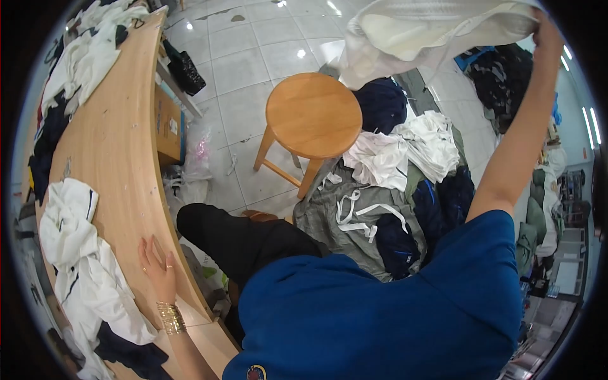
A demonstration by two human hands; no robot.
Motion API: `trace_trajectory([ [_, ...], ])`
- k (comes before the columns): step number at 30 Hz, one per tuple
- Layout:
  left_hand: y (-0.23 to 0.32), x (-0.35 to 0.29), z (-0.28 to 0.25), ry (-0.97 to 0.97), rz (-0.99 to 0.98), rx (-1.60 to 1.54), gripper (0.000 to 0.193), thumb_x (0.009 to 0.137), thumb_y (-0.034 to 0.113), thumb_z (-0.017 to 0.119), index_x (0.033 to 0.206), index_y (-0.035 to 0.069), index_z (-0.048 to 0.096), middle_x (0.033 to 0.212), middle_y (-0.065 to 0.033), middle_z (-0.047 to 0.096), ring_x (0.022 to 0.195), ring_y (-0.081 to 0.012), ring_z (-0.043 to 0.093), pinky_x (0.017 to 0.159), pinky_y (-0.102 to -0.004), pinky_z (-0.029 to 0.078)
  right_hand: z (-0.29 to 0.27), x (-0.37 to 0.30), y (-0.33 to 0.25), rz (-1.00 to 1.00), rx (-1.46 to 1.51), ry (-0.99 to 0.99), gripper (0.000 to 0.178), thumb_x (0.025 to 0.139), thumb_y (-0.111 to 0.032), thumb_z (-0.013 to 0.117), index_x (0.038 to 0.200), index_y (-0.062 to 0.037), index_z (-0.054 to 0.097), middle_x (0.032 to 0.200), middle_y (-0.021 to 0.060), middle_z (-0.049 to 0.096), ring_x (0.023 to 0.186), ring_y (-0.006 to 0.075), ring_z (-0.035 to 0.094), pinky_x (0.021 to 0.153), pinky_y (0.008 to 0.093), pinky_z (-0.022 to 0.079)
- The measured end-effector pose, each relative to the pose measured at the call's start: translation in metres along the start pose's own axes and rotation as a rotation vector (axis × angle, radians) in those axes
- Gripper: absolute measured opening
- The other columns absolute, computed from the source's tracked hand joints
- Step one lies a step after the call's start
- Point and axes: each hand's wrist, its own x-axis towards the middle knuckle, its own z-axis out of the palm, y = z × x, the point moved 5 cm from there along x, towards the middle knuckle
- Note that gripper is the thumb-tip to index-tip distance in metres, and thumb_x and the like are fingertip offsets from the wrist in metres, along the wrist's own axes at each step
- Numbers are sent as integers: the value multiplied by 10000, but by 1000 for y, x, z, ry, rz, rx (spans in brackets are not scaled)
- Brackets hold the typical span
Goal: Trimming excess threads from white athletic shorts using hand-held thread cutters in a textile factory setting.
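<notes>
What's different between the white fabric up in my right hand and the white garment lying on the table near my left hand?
The white fabric is spread in the air, while the white garment lies bunched on the table.
The right hand grips the fabric; neither hand holds the garment.
Both are white, soft cloth.

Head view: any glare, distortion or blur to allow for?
Head view: bright glare spots on the floor; the table edge bows from fisheye distortion; corners are black; the raised cloth looks slightly soft, and the right hand dim near the rim.
</notes>
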Motion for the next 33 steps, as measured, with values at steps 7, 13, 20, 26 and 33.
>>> trace_trajectory([
  [7,25,56,17,14,73,21,527,826,271,543,1302,123,372,1387,-117,276,1307,-288,200,1046,-426,166,58,-84,198,-90,-876,-616,512,627,-482,660,883,-39,644,881,154,642,802,288,624,678,389,484],
  [13,38,75,25,-32,64,18,598,756,175,592,1310,164,366,1403,-64,258,1307,-259,215,1049,-471,131,98,-261,232,334,-459,-795,370,577,-330,705,736,-1,647,623,113,593,548,171,533,523,309,404],
  [20,45,75,26,-11,10,9,655,715,138,588,1324,183,350,1415,-30,242,1312,-242,213,1057,-496,78,93,-320,279,539,-490,-703,400,507,-377,705,690,-29,637,709,146,629,676,262,612,620,337,450],
  [26,45,78,27,-23,-21,-20,634,732,158,560,1329,188,348,1423,-29,237,1325,-236,185,1058,-498,36,51,-340,364,779,-651,-461,419,517,-322,741,664,54,627,655,142,614,579,224,585,541,333,436],
  [33,42,78,26,-24,-16,-11,635,729,177,569,1326,178,353,1419,-46,249,1324,-240,187,1058,-491,40,26,-246,323,539,-890,-331,422,576,-359,676,804,-4,660,862,206,639,830,337,618,726,390,470],
])
